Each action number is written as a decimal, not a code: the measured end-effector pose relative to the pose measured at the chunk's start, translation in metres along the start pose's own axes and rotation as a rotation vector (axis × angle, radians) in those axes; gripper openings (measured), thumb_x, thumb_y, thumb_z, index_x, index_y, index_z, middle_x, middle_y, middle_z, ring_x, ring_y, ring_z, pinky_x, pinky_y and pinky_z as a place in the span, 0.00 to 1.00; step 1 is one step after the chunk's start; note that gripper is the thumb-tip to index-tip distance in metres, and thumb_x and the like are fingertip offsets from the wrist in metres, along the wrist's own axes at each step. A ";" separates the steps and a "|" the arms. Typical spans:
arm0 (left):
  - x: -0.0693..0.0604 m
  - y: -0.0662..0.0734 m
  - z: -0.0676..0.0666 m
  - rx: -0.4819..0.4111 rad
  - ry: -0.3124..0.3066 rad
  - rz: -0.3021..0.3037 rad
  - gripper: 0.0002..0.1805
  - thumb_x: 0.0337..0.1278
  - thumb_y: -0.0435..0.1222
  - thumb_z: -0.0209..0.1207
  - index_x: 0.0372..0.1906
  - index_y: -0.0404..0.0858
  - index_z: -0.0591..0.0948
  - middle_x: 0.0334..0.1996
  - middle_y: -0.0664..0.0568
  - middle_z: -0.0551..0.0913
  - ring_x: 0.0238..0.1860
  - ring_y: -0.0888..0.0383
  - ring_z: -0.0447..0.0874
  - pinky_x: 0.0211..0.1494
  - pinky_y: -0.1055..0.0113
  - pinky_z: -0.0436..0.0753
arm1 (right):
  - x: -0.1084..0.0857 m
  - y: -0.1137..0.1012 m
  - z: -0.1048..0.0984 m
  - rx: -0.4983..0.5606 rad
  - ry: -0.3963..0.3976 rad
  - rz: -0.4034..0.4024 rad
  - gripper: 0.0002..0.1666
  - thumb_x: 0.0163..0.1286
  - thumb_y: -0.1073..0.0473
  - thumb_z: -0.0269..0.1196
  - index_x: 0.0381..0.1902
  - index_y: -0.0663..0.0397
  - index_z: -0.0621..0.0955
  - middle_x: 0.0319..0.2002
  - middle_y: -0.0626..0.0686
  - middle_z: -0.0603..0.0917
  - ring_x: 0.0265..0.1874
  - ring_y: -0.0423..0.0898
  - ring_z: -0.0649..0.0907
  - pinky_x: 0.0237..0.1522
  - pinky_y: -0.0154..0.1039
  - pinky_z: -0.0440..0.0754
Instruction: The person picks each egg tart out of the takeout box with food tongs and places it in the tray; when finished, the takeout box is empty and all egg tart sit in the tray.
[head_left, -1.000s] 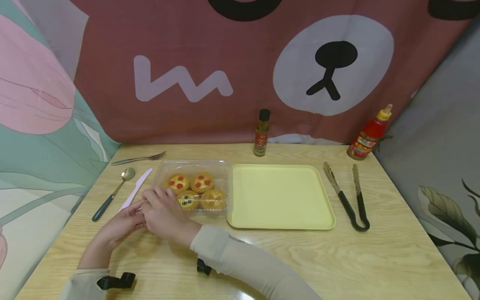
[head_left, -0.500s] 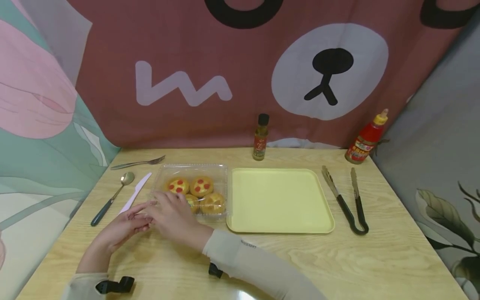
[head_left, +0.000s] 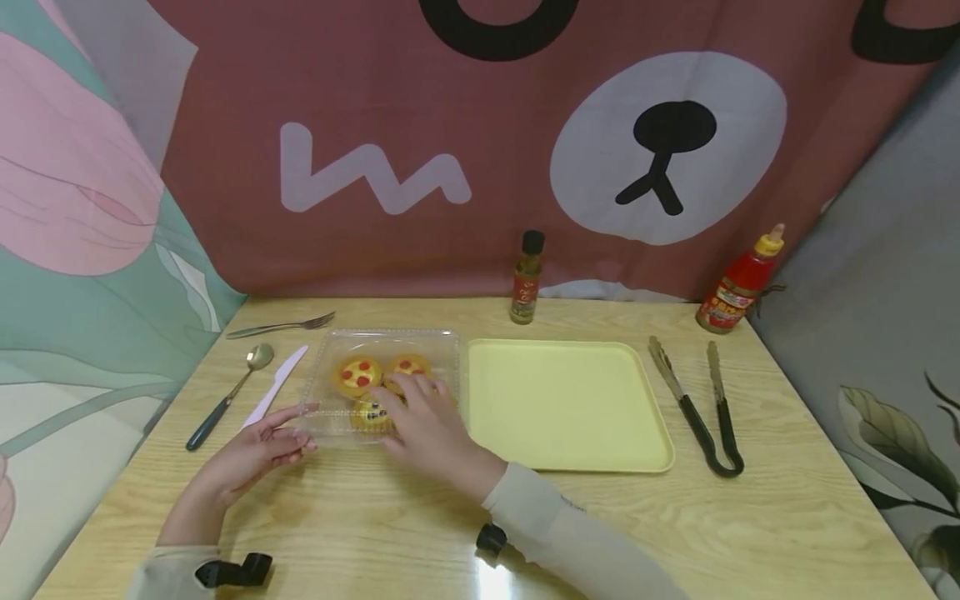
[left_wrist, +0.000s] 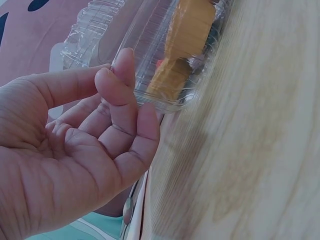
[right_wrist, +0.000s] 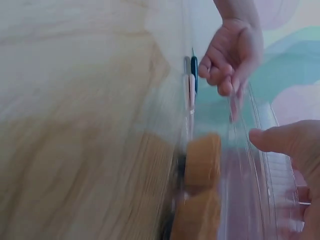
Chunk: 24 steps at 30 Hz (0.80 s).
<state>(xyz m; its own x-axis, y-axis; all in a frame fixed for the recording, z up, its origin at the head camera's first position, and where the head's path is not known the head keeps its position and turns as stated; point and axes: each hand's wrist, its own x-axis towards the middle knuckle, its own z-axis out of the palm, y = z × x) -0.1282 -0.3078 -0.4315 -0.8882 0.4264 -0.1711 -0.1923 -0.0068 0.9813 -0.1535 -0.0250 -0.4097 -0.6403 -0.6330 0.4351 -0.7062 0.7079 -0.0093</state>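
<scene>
A clear plastic box (head_left: 330, 375) with several small round pastries, two of them topped with red dots, lies left of the yellow tray. At its front left corner my left hand (head_left: 251, 458) pinches the rim between thumb and fingertips, as the left wrist view shows too. My right hand (head_left: 435, 429) is over the box's front right part, fingers spread, hiding some pastries. In the right wrist view the right hand (right_wrist: 297, 150) has its thumb by the clear plastic, beside the pastries (right_wrist: 202, 165). The lid looks slightly raised at the front.
The yellow tray (head_left: 562, 404) is right of the box, with black-handled tongs (head_left: 705, 425) beyond it. A small bottle (head_left: 526, 283) and a red sauce bottle (head_left: 738, 287) stand behind. Fork (head_left: 281, 326), spoon (head_left: 240, 379) and pale knife (head_left: 277, 385) lie on the left.
My right hand has moved right, from beside my left hand at the box's front left corner to over its front right part. The left hand has stayed at that corner.
</scene>
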 end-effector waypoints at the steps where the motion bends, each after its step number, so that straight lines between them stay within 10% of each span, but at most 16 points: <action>1: 0.000 0.000 0.000 -0.001 -0.002 0.003 0.21 0.67 0.30 0.51 0.58 0.57 0.74 0.36 0.54 0.84 0.42 0.61 0.83 0.41 0.70 0.79 | -0.004 0.004 -0.001 0.000 0.000 0.003 0.39 0.55 0.40 0.68 0.63 0.43 0.70 0.58 0.53 0.72 0.57 0.50 0.72 0.53 0.47 0.70; 24: 0.002 -0.001 0.000 0.022 0.020 -0.001 0.23 0.64 0.28 0.53 0.60 0.54 0.74 0.35 0.56 0.84 0.42 0.61 0.83 0.41 0.71 0.79 | -0.027 0.036 0.001 0.045 0.364 -0.056 0.24 0.52 0.44 0.72 0.40 0.55 0.84 0.42 0.51 0.82 0.43 0.46 0.78 0.47 0.41 0.74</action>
<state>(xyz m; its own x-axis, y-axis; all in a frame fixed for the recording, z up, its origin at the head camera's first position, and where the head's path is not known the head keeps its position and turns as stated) -0.1300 -0.3072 -0.4332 -0.8961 0.4086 -0.1733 -0.1838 0.0137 0.9829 -0.1615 0.0171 -0.4226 -0.4564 -0.5121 0.7277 -0.7551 0.6554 -0.0123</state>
